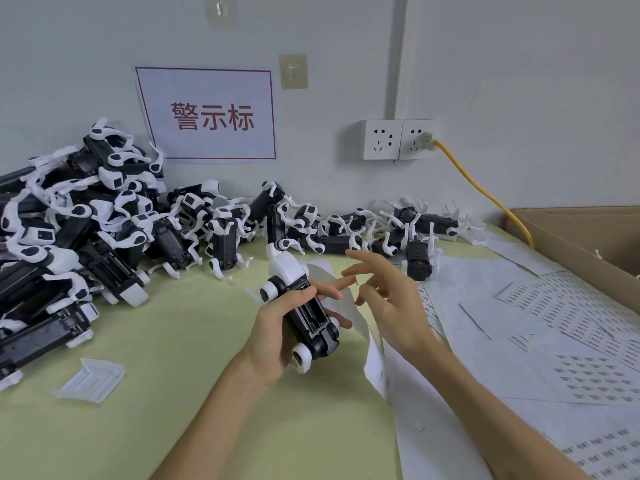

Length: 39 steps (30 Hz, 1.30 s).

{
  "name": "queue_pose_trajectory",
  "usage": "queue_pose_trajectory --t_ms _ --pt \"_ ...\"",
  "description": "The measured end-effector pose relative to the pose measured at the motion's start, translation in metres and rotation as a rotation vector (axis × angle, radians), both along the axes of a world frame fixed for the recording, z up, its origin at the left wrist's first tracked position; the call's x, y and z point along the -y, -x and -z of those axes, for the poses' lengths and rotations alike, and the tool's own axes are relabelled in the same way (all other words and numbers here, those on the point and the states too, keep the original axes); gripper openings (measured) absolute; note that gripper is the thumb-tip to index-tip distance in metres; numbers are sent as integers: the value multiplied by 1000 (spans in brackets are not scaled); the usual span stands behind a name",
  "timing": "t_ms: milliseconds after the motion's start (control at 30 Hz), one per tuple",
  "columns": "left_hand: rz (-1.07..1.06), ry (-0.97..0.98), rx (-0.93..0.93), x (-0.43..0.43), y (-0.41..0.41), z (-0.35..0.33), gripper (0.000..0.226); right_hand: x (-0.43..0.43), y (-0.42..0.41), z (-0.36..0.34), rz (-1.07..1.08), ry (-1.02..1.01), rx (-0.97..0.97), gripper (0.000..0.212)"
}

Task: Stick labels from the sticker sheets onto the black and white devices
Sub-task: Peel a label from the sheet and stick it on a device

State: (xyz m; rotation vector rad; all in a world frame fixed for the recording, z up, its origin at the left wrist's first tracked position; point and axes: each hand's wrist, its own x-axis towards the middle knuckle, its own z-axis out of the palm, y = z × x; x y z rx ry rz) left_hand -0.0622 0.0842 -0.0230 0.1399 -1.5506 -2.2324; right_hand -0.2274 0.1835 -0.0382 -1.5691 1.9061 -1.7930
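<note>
Black-and-white pile (86, 233) heaps at nine o'clock. One device (311, 315) sits in the left hand (270, 341), fingers curled round its middle, its long axis running five to eleven o'clock, white end far. At its three o'clock the right hand (388, 303) hovers, fingers spread, gripping nothing, above sheets (571, 341).

Two hands show, a left hand (277, 337) and a right hand (391, 306), with one black and white device (308, 313) in the left; the heap of devices (86, 220) at upper left and centre holds too many to count. The wall carries one sign (207, 114), two adhesive hooks (293, 71), two sockets (382, 139) and one yellow cable (485, 192). There is one cardboard box (581, 233) at right, one clear plastic cover (90, 379) at lower left, and at least three printed sticker sheets (595, 375) at lower right.
</note>
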Motion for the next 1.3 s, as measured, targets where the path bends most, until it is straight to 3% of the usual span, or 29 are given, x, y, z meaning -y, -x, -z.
queue_pose_trajectory --t_ms 233,500,767,1000,1167,1300 --pt "-62 -55 -54 -1 -3 -5 34 0 10 -9 -101 -86 338 16" --pt "-85 -1 -35 0 -3 -3 34 -2 7 -12 -231 -98 472 14" --pt "-90 23 -15 -1 -4 -3 33 -2 9 -12 -224 -115 488 7" --pt "-134 64 5 0 -1 0 40 -1 6 -10 -83 -28 376 9" --pt "-198 13 54 3 0 2 39 -5 7 -17 -119 66 464 15" --pt "-244 -22 30 5 2 3 63 -8 0 -19 -166 46 377 59"
